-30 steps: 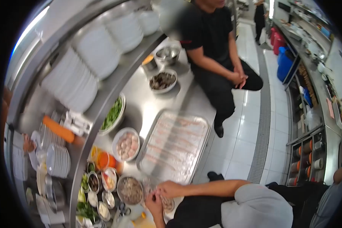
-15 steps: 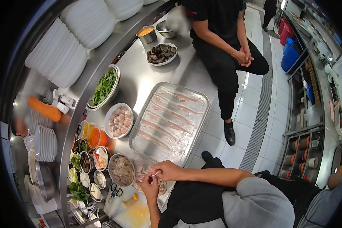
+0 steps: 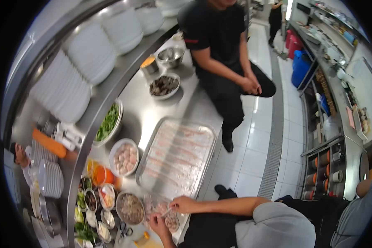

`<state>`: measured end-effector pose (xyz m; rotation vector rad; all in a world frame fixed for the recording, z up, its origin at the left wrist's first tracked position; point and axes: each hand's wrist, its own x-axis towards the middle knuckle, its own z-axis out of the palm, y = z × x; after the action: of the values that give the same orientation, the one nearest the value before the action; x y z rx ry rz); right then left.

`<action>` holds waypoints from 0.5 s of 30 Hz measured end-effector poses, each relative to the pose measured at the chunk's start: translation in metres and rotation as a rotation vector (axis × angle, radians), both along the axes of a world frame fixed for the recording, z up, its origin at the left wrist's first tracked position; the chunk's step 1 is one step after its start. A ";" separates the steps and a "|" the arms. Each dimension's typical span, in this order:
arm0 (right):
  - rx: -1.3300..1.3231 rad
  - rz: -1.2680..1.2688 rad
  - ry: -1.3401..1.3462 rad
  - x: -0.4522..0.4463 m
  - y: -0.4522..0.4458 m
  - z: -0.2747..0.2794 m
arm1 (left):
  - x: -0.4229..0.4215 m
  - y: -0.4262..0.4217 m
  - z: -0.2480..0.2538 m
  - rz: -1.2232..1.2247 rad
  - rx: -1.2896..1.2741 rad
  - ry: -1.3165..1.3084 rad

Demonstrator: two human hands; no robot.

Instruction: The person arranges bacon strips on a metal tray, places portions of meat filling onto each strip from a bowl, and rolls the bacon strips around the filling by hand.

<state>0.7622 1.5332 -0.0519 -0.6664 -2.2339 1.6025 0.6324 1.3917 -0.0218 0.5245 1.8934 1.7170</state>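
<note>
Over the metal table's near edge, my right hand (image 3: 183, 204) and my left hand (image 3: 157, 222) work close together, fingers pinched. Between them runs a thin pale strip (image 3: 166, 213), blurred, which both hands grip. Below them lie pinkish raw meat pieces (image 3: 172, 223), partly covered by my hands. Beside my left hand is a metal bowl of greyish raw pieces (image 3: 130, 208), perhaps shrimp. Farther along sits a metal tray (image 3: 211, 136) with several long pale-pink meat strips (image 3: 175, 151) laid side by side. A white bowl (image 3: 124, 157) holds pinkish rolled pieces.
Scissors (image 3: 125, 230) and a cutting board (image 3: 149, 242) lie near my left hand. Small containers of vegetables and sauces crowd the left. Bowls of greens (image 3: 108, 124) and dark pieces (image 3: 164, 86) stand farther off. A person in black (image 3: 219, 45) sits at the table's far end.
The view has shifted, so the table's contents sit lower in the picture. My hands have drawn slightly apart, with the pale strip showing between them. The seated person's hands remain clasped.
</note>
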 end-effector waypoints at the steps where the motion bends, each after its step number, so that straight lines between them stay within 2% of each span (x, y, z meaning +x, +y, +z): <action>1: -0.006 0.021 -0.006 0.001 0.001 0.001 | 0.001 0.003 -0.005 0.025 0.129 -0.078; 3: -0.003 0.075 0.048 0.001 0.000 -0.003 | -0.001 0.002 -0.013 0.023 0.284 -0.160; 5: 0.024 0.094 0.111 0.002 0.000 0.000 | -0.008 -0.004 -0.017 -0.023 0.148 -0.164; 6: 0.039 0.075 0.125 0.003 -0.004 0.007 | -0.007 0.000 -0.019 -0.035 0.161 -0.157; 8: 0.060 0.053 0.149 -0.001 -0.004 0.018 | -0.007 0.003 -0.023 -0.036 -0.006 0.072; 9: 0.043 0.042 0.197 -0.004 -0.007 0.020 | -0.007 0.003 -0.011 -0.143 -0.192 0.284; 13: 0.019 0.037 0.204 -0.003 -0.001 0.022 | 0.011 0.018 0.007 -0.140 -0.187 0.344; 15: 0.039 0.022 0.199 0.003 0.002 0.024 | 0.014 0.019 0.025 -0.216 -0.295 0.411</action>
<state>0.7648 1.5348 -0.0279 -0.4521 -2.1277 1.5576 0.6466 1.4111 0.0036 0.9801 2.2250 1.2298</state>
